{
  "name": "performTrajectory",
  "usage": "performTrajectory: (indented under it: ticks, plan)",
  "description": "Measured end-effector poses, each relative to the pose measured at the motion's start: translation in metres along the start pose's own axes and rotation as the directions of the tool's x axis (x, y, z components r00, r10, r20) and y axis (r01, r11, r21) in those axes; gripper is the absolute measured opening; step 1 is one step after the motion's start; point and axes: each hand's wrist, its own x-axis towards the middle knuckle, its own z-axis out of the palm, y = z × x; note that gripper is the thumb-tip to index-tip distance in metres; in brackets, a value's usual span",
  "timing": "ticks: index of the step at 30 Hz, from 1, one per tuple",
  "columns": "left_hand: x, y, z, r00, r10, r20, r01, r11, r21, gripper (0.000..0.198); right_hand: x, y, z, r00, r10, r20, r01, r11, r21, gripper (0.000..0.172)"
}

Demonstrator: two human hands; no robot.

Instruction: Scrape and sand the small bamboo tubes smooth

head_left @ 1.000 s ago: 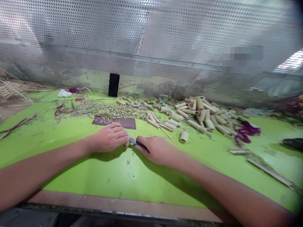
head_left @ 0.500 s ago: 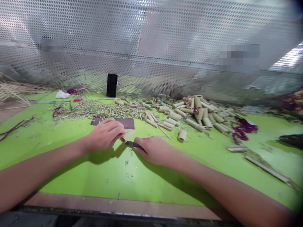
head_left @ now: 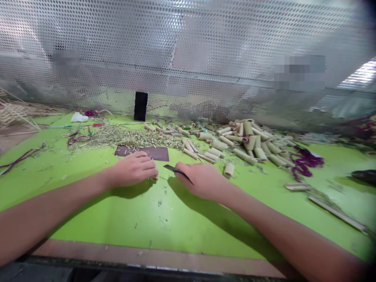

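Observation:
My left hand (head_left: 135, 169) rests knuckles-up on the green table (head_left: 164, 219), its fingers curled over a short bamboo tube piece (head_left: 154, 178) of which only the tip shows. My right hand (head_left: 202, 180) is closed around the handle of a small dark-bladed knife (head_left: 175, 169). The blade points left, towards the left hand, with a small gap between the blade tip and the tube.
A brown sheet (head_left: 154, 152) lies just beyond the left hand, with a strip of straw-like shavings (head_left: 129, 137) behind it. A heap of cut bamboo tubes (head_left: 249, 141) spreads at centre right. A black phone (head_left: 141, 105) leans on the perforated metal screen (head_left: 188, 58). Purple cords (head_left: 304, 162) lie at right.
The knife blade has lifted away from the tube and moved up and right. The left hand has lowered over the tube, hiding most of it.

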Motion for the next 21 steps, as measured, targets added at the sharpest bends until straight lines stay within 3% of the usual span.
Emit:
performTrajectory:
  ticks: [4, 9, 21]
  plan:
    - [0.002, 0.003, -0.001, 0.998, 0.045, -0.034, -0.046, 0.999, -0.013, 0.030, 0.004, -0.015, -0.001, 0.999, 0.001, -0.043, -0.003, 0.999, -0.043, 0.032]
    - [0.002, 0.005, 0.001, 0.998, 0.053, -0.022, -0.053, 0.999, -0.010, 0.030, 0.009, -0.027, -0.002, 1.000, -0.020, 0.024, 0.021, 0.999, -0.038, 0.027]
    - [-0.005, 0.001, 0.004, 0.990, -0.081, -0.116, 0.082, 0.997, 0.005, 0.021, 0.008, -0.028, -0.005, 1.000, 0.001, 0.027, -0.001, 1.000, 0.004, 0.025]
